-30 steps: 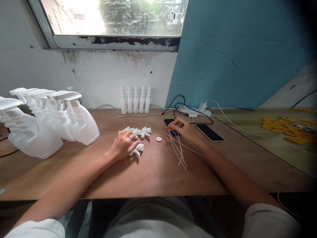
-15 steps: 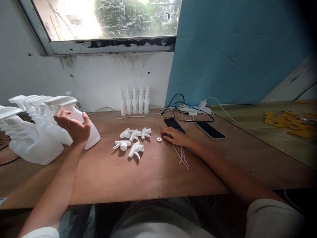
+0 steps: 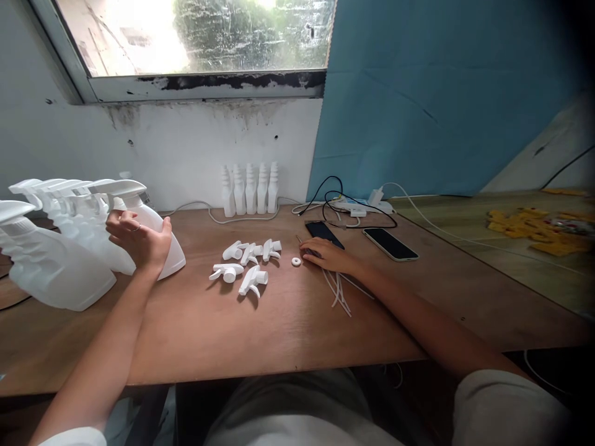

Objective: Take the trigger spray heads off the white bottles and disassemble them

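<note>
My left hand [image 3: 142, 238] is at the left, its curled fingers round the neck and trigger area of a white spray bottle [image 3: 174, 254], which stands upright at the end of a row. More white spray bottles [image 3: 60, 266] stand just left of it. My right hand [image 3: 328, 255] lies low on the table with bent fingers over a bundle of thin white tubes [image 3: 341, 297]; their ends stick out below the palm, and the fingertips are partly hidden. Beside its fingers is a small white ring [image 3: 296, 262]. Several loose white trigger spray heads [image 3: 253, 280] lie between my hands.
Several slim white bottles [image 3: 250, 192] stand against the wall. Behind my right hand are a dark phone [image 3: 320, 230], a second phone [image 3: 390, 244] and a power strip [image 3: 357, 204] with tangled cables. Yellow pieces [image 3: 530, 226] lie on the surface at right.
My left fingers have curled in more closely at the neck of the nearest spray bottle. My right hand stays over the tubes. The whole view has shifted slightly.
</note>
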The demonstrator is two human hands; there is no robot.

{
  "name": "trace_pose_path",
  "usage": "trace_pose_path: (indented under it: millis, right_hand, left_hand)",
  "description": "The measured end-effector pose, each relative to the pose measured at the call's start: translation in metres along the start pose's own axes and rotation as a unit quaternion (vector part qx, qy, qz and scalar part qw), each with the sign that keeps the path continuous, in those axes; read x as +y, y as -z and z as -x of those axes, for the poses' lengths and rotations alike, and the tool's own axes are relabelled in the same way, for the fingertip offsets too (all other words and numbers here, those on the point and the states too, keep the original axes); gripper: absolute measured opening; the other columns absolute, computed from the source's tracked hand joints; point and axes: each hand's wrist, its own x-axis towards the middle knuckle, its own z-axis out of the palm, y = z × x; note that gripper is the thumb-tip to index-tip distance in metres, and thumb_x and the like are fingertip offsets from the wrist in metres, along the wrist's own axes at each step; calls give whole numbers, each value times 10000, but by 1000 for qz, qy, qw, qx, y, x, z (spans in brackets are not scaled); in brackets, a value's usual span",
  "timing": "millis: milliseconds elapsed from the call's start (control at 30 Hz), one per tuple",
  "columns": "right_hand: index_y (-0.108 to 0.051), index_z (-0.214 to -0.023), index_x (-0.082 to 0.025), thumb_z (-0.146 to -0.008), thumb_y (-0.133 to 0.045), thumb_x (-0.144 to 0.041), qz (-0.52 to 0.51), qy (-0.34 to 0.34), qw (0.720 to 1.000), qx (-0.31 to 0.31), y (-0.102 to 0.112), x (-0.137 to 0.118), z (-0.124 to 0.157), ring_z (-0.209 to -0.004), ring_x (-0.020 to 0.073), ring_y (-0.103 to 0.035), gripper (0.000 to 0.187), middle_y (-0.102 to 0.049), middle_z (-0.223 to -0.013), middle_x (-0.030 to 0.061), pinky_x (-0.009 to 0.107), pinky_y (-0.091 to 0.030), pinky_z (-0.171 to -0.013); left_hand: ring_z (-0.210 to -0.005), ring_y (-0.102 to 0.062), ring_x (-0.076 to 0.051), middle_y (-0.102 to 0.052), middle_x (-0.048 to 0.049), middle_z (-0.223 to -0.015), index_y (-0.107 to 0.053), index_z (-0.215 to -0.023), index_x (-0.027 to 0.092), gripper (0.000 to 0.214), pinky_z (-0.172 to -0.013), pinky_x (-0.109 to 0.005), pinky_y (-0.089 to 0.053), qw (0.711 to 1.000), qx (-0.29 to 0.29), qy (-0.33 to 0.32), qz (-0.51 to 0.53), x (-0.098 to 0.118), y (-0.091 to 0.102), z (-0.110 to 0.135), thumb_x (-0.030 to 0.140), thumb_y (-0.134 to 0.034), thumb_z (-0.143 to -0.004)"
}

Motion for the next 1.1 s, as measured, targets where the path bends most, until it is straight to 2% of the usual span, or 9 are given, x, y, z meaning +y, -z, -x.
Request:
trace_pose_path:
  millis: [167, 300, 433, 567, 667, 767, 867, 1000, 1100]
  right_hand:
    - [-660, -1106, -195, -913, -489, -373, -16, -12, 1000, 10, 1, -3, 1, -1116, 264, -581, 313, -659, -1165, 114, 440, -450, -963]
    - [-693, -979, -197, -908, -499, -382, -70, -15, 990, 118, 15, -21, -7, -1108, 258, -599, 277, -681, -1123, 109, 457, -447, -987]
    - [-679, -936, -205, -896, -537, -404, -199, -34, 952, 229, 54, -70, -31, -990, 209, -649, 247, -699, -1028, 73, 394, -494, -938]
    - [-628, -1054, -211, -716, -757, -421, -333, 32, 926, 174, 84, -125, -59, -910, 179, -640, 417, -653, -1070, 54, 327, -539, -803]
    - [-612, -1004, -204, -647, -797, -461, -395, 17, 892, 221, 89, -149, -76, -775, 149, -606, 477, -629, -894, 22, 285, -520, -653]
    - [-622, -905, -188, -656, -772, -519, -401, -57, 852, 332, 90, -156, -87, -662, 121, -543, 441, -559, -737, -5, 273, -488, -578]
    - [-622, -860, -185, -675, -752, -535, -386, -91, 821, 411, 98, -152, -90, -641, 118, -523, 417, -535, -719, -1, 270, -473, -544]
    - [-640, -846, -195, -670, -755, -539, -370, -53, 829, 417, 116, -139, -79, -715, 143, -565, 403, -573, -762, 12, 288, -508, -593]
    - [-655, -861, -199, -556, -825, -539, -369, 7, 869, 330, 128, -117, -71, -813, 188, -603, 487, -619, -840, 25, 320, -538, -639]
  left_hand:
    - [-1264, -366, -354, -320, -254, -1249, -253, -1088, 154, 636, -979, -525, -374, 995, 77, -59, -21, -9, -10, -1, 226, -703, -644]
    - [-1240, -426, -338, -400, -212, -1195, -291, -997, 196, 610, -974, -507, -426, 986, 96, -125, 58, 1, -10, 3, 209, -733, -577]
    - [-1174, -519, -303, -487, -139, -1188, -351, -937, 237, 526, -920, -461, -491, 950, 91, -270, 130, 44, -1, 18, 214, -749, -594]
    - [-1132, -579, -270, -538, -125, -1275, -409, -1031, 248, 471, -866, -405, -525, 888, 57, -427, 162, 98, 5, 33, 229, -723, -681]
    - [-1156, -577, -268, -548, -144, -1322, -437, -1078, 235, 401, -894, -415, -505, 850, 28, -489, 193, 131, 1, 37, 234, -679, -757]
    - [-1222, -532, -288, -538, -147, -1350, -434, -1119, 233, 369, -974, -490, -432, 847, 11, -490, 206, 154, -8, 38, 278, -636, -814]
    - [-1280, -447, -360, -527, -177, -1339, -416, -1204, 218, 533, -1018, -582, -339, 897, -1, -406, 173, 168, -18, 36, 399, -682, -779]
    - [-1126, -523, -379, -597, -165, -1151, -422, -1281, 184, 730, -907, -545, -435, 899, -157, -346, 218, 175, -17, 27, 436, -750, -679]
    - [-874, -609, -269, -617, -81, -967, -416, -1308, 216, 733, -709, -398, -516, 780, -403, -333, 344, 172, -6, 19, 415, -740, -682]
